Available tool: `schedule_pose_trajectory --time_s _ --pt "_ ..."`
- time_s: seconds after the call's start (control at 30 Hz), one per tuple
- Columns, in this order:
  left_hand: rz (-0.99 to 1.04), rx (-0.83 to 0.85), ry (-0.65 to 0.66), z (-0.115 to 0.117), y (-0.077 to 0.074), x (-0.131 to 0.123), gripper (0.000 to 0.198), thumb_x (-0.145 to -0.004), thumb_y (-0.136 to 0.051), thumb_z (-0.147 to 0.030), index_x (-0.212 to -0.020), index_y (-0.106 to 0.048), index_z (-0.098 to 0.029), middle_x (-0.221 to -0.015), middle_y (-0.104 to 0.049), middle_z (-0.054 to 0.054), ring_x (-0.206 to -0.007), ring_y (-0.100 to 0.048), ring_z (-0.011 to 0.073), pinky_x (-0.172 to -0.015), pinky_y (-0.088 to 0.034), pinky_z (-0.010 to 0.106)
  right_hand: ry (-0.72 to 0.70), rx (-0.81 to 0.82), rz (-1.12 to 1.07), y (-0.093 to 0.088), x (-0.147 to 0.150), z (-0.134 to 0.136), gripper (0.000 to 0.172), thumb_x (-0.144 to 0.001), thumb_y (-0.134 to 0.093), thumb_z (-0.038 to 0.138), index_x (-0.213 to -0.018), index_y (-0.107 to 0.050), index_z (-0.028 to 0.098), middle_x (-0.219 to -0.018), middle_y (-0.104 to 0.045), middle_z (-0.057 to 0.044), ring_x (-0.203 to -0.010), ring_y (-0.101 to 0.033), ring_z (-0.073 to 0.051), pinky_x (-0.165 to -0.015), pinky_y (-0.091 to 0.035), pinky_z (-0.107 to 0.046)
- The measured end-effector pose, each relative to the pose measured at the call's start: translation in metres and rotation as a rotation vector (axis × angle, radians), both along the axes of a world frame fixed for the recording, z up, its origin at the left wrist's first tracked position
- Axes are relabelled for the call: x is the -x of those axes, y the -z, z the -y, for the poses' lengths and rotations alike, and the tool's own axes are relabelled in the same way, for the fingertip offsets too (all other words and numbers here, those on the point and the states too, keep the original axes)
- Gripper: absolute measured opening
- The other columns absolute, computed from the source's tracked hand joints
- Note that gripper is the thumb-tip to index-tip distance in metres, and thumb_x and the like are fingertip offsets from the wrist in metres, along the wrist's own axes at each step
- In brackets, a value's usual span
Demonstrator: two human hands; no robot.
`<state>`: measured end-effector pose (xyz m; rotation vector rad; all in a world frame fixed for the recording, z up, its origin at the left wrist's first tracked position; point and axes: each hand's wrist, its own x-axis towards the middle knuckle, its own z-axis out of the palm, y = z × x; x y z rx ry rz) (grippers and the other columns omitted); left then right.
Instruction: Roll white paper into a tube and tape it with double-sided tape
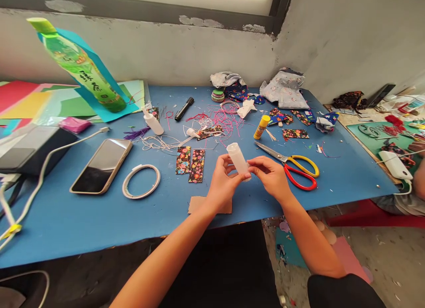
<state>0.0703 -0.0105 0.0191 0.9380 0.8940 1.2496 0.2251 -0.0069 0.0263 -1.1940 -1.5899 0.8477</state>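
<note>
— Fingers (pixel 222 161) of the left hand (pixel 223 184) wrap the middle of a small tube (pixel 237 157), and those of the right hand (pixel 270 175) pinch its near end. Both hands are closed on it, holding it just above the worktop (pixel 99 219), near the front edge and about the middle.

— How far along does the work look?

— Early to midway, at a guess. Two strips (pixel 191 165) of floral cloth lie cut and flat, side by side, just left of the hands. A bit of brown card (pixel 196 204) sits bare by the left wrist. Nothing looks stuck to anything. The tube's cap seems on, though whether it is being turned cannot be told.

— And the tube itself?

— Milky, translucent plastic, round and smooth, tilted with its capped end away and to the left. It looks light and a little squeezable.

— What else is about?

— Scissors (pixel 295 168) with red and yellow handles lie just right of the right hand, their steel blades pointing left. Beyond them is a yellow glue stick (pixel 261 127), and further left a loose tangle of pink thread (pixel 222 115), thin and springy. Left of the strips lie a flat white ring (pixel 141 181) and a phone (pixel 101 166), glossy face up. More printed cloth scraps are scattered at the far right. The worktop is covered by a matte blue sheet, littered with snippings.
</note>
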Motion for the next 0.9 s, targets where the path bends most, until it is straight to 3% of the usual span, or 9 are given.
schedule_pose_trajectory --time_s 0.17,0.5,0.7,0.9 --pt "0.02 0.002 -0.006 0.0 -0.001 -0.002 0.058 -0.058 -0.084 -0.022 -0.103 -0.046 -0.02 -0.105 -0.06 0.004 -0.096 -0.063 0.0193 -0.076 -0.054 0.029 0.054 0.1 -0.086 0.001 0.0 0.0 0.02 -0.079 -0.068 0.034 -0.095 -0.072 0.022 -0.092 -0.073 -0.004 -0.083 -0.068 -0.018 -0.078 -0.055 -0.033" --pt "0.133 0.03 0.051 0.0 0.001 -0.001 0.057 -0.062 -0.083 -0.028 -0.105 -0.047 -0.019 -0.109 -0.061 0.007 -0.101 -0.063 0.021 -0.082 -0.053 0.032 0.03 0.116 -0.096 -0.001 0.0 -0.001 0.021 -0.081 -0.065 0.038 -0.092 -0.071 0.021 -0.087 -0.072 -0.003 -0.075 -0.065 -0.016 -0.072 -0.055 -0.031" --pt "0.111 0.034 0.037 -0.001 0.0 0.004 0.056 -0.063 -0.083 -0.026 -0.106 -0.048 -0.02 -0.109 -0.06 0.006 -0.099 -0.063 0.0197 -0.079 -0.054 0.03 -0.04 0.045 -0.047 -0.007 0.005 -0.002 0.018 -0.078 -0.07 0.033 -0.093 -0.074 0.025 -0.092 -0.069 -0.003 -0.082 -0.064 -0.017 -0.072 -0.055 -0.029" --pt "0.031 0.08 -0.039 -0.003 -0.011 0.014 0.061 -0.054 -0.086 -0.019 -0.102 -0.047 -0.02 -0.102 -0.06 0.003 -0.088 -0.064 0.0175 -0.074 -0.055 0.03 -0.059 0.004 -0.057 -0.018 0.01 -0.007 0.008 -0.076 -0.071 0.025 -0.082 -0.076 0.027 -0.077 -0.07 -0.001 -0.072 -0.065 -0.015 -0.069 -0.054 -0.029"
